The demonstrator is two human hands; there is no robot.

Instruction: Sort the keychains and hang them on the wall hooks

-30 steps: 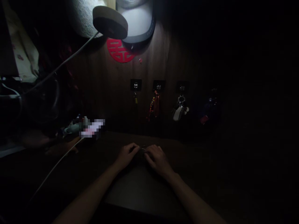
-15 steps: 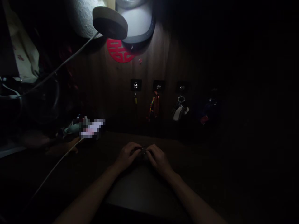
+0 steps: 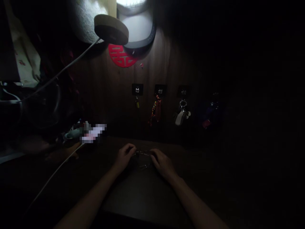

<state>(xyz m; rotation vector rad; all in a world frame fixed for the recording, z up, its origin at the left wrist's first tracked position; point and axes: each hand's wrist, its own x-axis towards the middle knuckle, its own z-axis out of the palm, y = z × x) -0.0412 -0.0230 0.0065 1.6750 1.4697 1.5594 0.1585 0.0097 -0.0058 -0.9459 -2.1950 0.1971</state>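
Observation:
In dim light, my left hand pinches one end of a thin, shiny, chain-like strand. Its other end runs to the closed fingers of my right hand. The strand stretches across the gap between my hands; the dark hides its exact kind. Just below it, small glinting pieces show near the dark tabletop, and I cannot tell whether they hang from the strand or lie there.
Keys, a beaded cord and other small things hang from wall hooks. A round lamp-like disc with a white cable is at upper left, near a cap and a red cut-out. A blurred-out bright item stands at left.
My left hand has moved left, away from the right, so the gap is wider and more of the shiny strand shows. The view has shifted slightly.

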